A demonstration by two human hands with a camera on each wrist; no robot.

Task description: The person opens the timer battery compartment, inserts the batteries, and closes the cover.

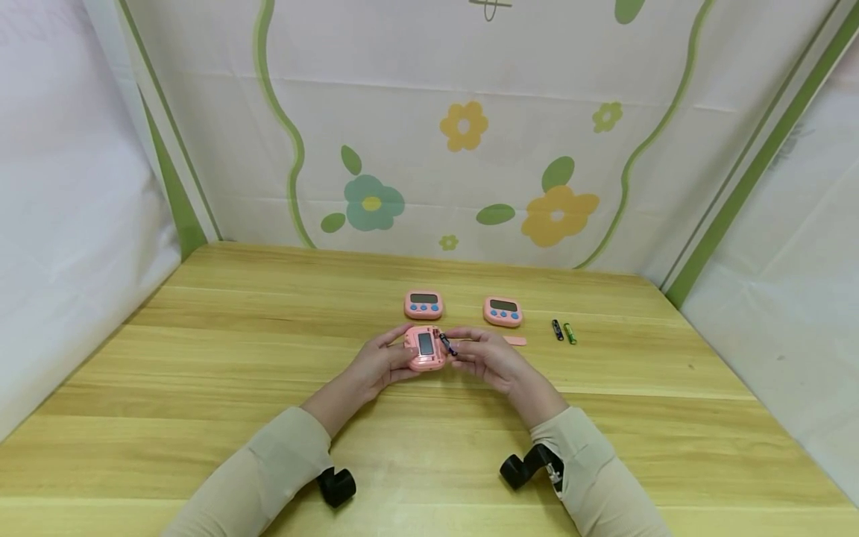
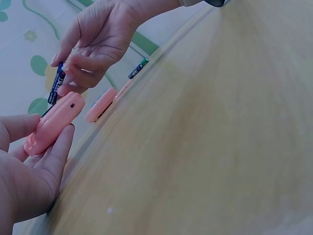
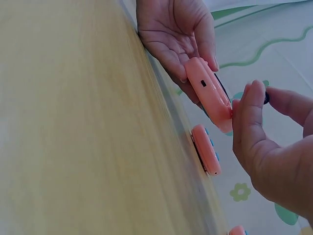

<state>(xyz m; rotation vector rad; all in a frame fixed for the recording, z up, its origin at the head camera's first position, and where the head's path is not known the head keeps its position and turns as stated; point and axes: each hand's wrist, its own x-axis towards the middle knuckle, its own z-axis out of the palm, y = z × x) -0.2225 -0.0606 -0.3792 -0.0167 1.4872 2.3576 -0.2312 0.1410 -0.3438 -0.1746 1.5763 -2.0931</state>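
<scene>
A: What does the left hand (image 1: pixel 379 365) hold?
B: It holds the first pink device (image 1: pixel 426 349), between the thumb and the fingers.
A: And the right hand (image 1: pixel 493 360)?
B: It pinches the dark battery (image 1: pixel 447 344), just beside the right side of this device. If the two touch, I cannot tell.
A: Where is this device over the surface (image 1: pixel 416 462)?
B: It is between both hands, in front of the middle part of the far edge. Its face has one grey panel (image 1: pixel 426 343). Along its right side is one narrow recess; what lies inside is too small to tell.
A: How many such devices do you count?
B: Three in total. The second pink device (image 1: pixel 423 304) and the third pink device (image 1: pixel 503 312) rest near the far edge, apart from each other. Each shows one screen and three blue buttons.
A: And how many batteries?
B: Also three. Toward the far right corner lie two, side by side: one blue battery (image 1: pixel 558 330) and one green battery (image 1: pixel 570 333).
A: Is there something more?
B: One pink strip (image 1: pixel 515 341) lies just in front of the third device. Two black cameras (image 1: pixel 335 486) are worn, one at each wrist.
</scene>
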